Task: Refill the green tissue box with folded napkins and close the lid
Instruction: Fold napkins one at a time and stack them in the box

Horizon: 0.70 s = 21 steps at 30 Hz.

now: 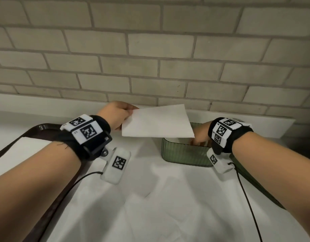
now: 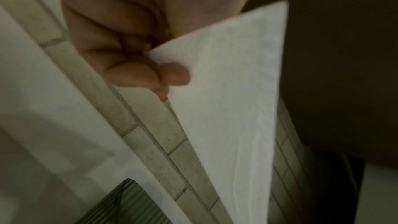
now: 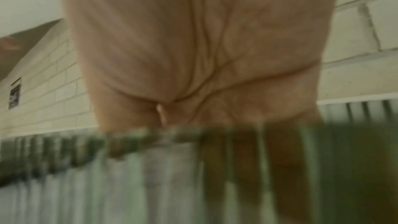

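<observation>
The green ribbed tissue box [image 1: 184, 154] stands open-topped on the white cloth by the wall. My left hand [image 1: 128, 117] pinches a white folded napkin [image 1: 157, 121] by its left edge and holds it in the air just above the box's left end. The left wrist view shows thumb and fingertips [image 2: 176, 76] clamped on the napkin [image 2: 226, 108], with a corner of the box [image 2: 129, 202] below. My right hand [image 1: 198, 141] reaches down into the box. Its straight fingers [image 3: 247, 168] show blurred through the ribbed wall [image 3: 107, 185]. What lies under them is hidden.
A brown tray [image 1: 42, 127] holding white napkins [image 1: 19, 149] sits at the left, partly behind my left arm. A dark green flat piece [image 1: 255, 186], apparently the lid, slants off the box's right side. The brick wall [image 1: 150, 67] and a white ledge [image 1: 255, 123] run close behind.
</observation>
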{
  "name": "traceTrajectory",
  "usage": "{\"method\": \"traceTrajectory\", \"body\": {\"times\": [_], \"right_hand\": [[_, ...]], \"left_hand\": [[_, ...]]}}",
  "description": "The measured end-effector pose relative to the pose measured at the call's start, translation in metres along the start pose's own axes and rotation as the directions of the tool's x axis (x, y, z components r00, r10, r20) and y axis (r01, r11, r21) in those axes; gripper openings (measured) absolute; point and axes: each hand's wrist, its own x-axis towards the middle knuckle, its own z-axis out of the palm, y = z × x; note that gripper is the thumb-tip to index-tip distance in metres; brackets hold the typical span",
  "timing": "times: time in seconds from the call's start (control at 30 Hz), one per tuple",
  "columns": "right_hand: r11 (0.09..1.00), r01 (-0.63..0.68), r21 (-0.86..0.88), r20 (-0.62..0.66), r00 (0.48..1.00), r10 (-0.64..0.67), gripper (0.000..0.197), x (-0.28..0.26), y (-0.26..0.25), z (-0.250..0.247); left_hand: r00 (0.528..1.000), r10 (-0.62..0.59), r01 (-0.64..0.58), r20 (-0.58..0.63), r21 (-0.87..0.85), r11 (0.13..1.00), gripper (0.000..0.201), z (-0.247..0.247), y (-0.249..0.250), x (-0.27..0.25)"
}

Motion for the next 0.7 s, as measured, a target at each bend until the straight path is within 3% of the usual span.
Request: {"method": "traceTrajectory", "body": {"times": [0.07, 0.13, 0.17, 0.23, 0.27, 0.3, 0.33, 0.4, 0.53, 0.63, 0.7], "right_hand": [[0.999, 0.018, 0.045, 0.014, 1.0, -0.018, 0.037, -0.001, 0.007, 0.002], [0.957, 0.064, 0.283, -0.009, 0.998, -0.064, 0.032, -0.001, 0.016, 0.004], [0.855, 0.089, 0.512, -0.057, 0.996, -0.069, 0.028, -0.002, 0.022, 0.004], [0.44, 0.139, 0.887, -0.158, 0.987, 0.005, 0.026, -0.012, 0.033, 0.002], [0.243, 0.155, 0.958, -0.166, 0.986, 0.027, 0.03, -0.019, 0.042, 0.0], [0.113, 0.157, 0.981, -0.16, 0.987, 0.018, 0.035, -0.026, 0.049, -0.001], [0.048, 0.155, 0.987, -0.155, 0.988, -0.012, 0.044, -0.031, 0.055, -0.001], [0.091, 0.158, 0.983, -0.155, 0.987, -0.041, 0.061, -0.042, 0.061, 0.001], [0.367, 0.219, 0.904, -0.281, 0.952, 0.122, 0.038, -0.055, 0.063, 0.013], [0.479, 0.261, 0.838, -0.402, 0.889, 0.22, 0.036, -0.061, 0.07, 0.03], [0.533, 0.252, 0.808, -0.427, 0.873, 0.234, 0.038, -0.062, 0.074, 0.045]], "left_hand": [[1.0, -0.025, 0.025, 0.014, -0.011, 1.0, 0.027, 0.007, 0.005, 0.01], [0.998, -0.039, 0.037, 0.043, 0.044, 0.998, 0.029, 0.017, 0.011, 0.019], [0.997, -0.047, 0.042, 0.058, 0.077, 0.996, 0.029, 0.023, 0.013, 0.024], [0.994, -0.063, 0.052, 0.09, 0.12, 0.991, 0.03, 0.036, 0.015, 0.033], [0.992, -0.073, 0.058, 0.107, 0.133, 0.989, 0.03, 0.043, 0.017, 0.037], [0.989, -0.082, 0.063, 0.122, 0.151, 0.987, 0.031, 0.05, 0.018, 0.039], [0.986, -0.094, 0.07, 0.137, 0.174, 0.982, 0.032, 0.057, 0.021, 0.042], [0.979, -0.122, 0.085, 0.161, 0.223, 0.971, 0.033, 0.071, 0.025, 0.047], [0.976, -0.097, 0.017, 0.194, 0.378, 0.926, 0.036, 0.095, 0.028, 0.054], [0.97, -0.063, -0.066, 0.234, 0.506, 0.86, 0.038, 0.11, 0.027, 0.057], [0.966, -0.045, -0.108, 0.253, 0.56, 0.821, 0.037, 0.117, 0.026, 0.061]]}}
